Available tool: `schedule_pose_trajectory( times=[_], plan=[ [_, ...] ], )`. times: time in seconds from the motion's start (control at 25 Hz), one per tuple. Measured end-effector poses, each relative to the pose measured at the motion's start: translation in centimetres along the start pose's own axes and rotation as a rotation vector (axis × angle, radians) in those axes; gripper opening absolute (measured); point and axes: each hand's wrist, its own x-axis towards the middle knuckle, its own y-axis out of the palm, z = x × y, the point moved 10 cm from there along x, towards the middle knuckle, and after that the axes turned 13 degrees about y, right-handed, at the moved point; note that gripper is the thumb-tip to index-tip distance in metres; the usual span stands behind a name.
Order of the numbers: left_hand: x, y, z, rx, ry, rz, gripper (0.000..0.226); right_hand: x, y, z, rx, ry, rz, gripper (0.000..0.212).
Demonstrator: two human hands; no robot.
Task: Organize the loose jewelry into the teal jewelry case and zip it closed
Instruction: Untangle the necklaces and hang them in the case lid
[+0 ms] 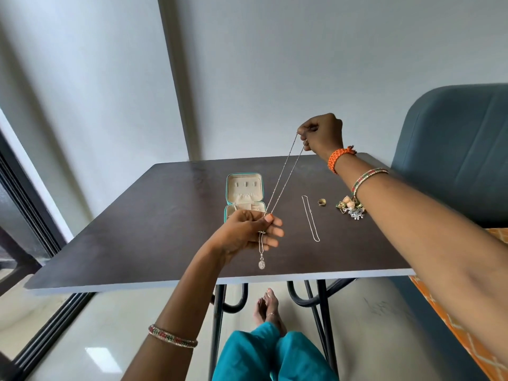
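Necklace (284, 174) is held taut above desk (165, 243): top pinched by right hand (321, 134), lower part by left hand (247, 232), pendant (261, 264) hanging. Case (244, 195) is open mid-desk; chain (310, 218), ring (322, 202) lie toward right edge.

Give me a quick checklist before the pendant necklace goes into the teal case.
1. Teal case open, cream lining exposed: ok.
2. Pendant necklace held at both ends, right hand pinching the top, left hand gripping near the pendant: ok.
3. Chain pulled straight between the hands, no visible knots: ok.
4. Clasp fastened or undone: cannot tell.
5. Free slot for it inside the case: cannot tell, the left hand hides part of the lower half.
6. All loose jewelry packed: not ok; thin chain, gold ring and earring cluster remain on the table.
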Motion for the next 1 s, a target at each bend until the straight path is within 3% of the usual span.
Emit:
schedule_pose_trajectory(
  times=[0.2,0.4,0.56,0.72,0.88,1.0],
  plan=[
    [-2.6,0.7,1.4,0.073,-0.06,-0.027,0.029,1.0,-1.9,-4.0,0.042,0.127,-0.095,0.007],
    [-3.5,1.3,2.4,-0.161,-0.07,-0.054,0.03,1.2,-3.2,-7.5,-0.03,0.216,-0.141,0.007],
    [-3.8,2.3,3.3,-0.23,-0.149,-0.088,0.016,1.6,-3.6,-7.6,-0.078,0.194,-0.135,0.008],
    [-3.1,3.3,4.1,0.052,-0.202,-0.056,0.02,2.7,-3.1,-7.0,-0.165,0.145,-0.123,0.008],
    [-0.9,3.1,4.2,0.496,-0.155,-0.018,0.03,4.1,-1.3,-6.9,-0.217,0.115,-0.078,0.006],
    [0.9,3.6,4.0,0.689,-0.099,0.056,0.033,4.7,0.2,-8.5,-0.246,0.128,-0.065,0.007]
  ],
)
